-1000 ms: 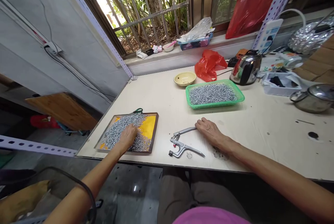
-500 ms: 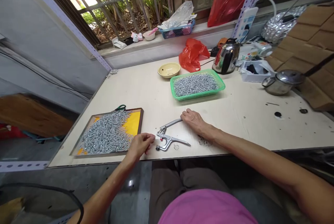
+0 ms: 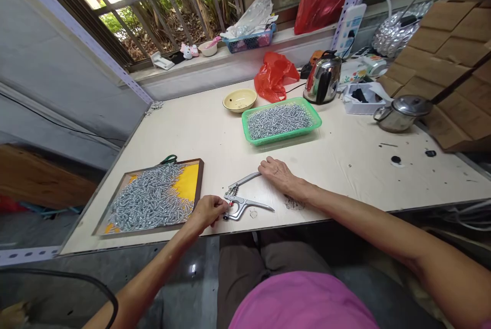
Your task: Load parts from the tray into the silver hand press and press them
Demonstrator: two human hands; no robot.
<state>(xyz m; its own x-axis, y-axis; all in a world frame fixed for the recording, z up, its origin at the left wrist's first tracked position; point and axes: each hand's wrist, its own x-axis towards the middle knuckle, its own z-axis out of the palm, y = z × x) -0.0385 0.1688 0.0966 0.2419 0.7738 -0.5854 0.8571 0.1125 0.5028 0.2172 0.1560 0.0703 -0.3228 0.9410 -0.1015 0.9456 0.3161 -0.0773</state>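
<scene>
Pale table (image 3: 345,165) filled the frame. Low in the middle, the left hand (image 3: 207,211) pinched its fingers shut at the head of the metal pliers (image 3: 241,202). The right hand (image 3: 278,175) lay open on the top handle. At lower left sat a brown tray (image 3: 200,180) of metal bits (image 3: 149,201). Farther up stood a green basket (image 3: 282,138).

Tray (image 3: 190,183) at table's (image 3: 345,165) front left; pliers (image 3: 241,201) just right of it, left hand (image 3: 207,211) at their head, right hand (image 3: 278,175) on the far handle. Basket (image 3: 282,138) behind the pliers; bowl (image 3: 240,100) behind-left of it, kettle (image 3: 324,78) behind-right, pot (image 3: 401,113) far right.
</scene>
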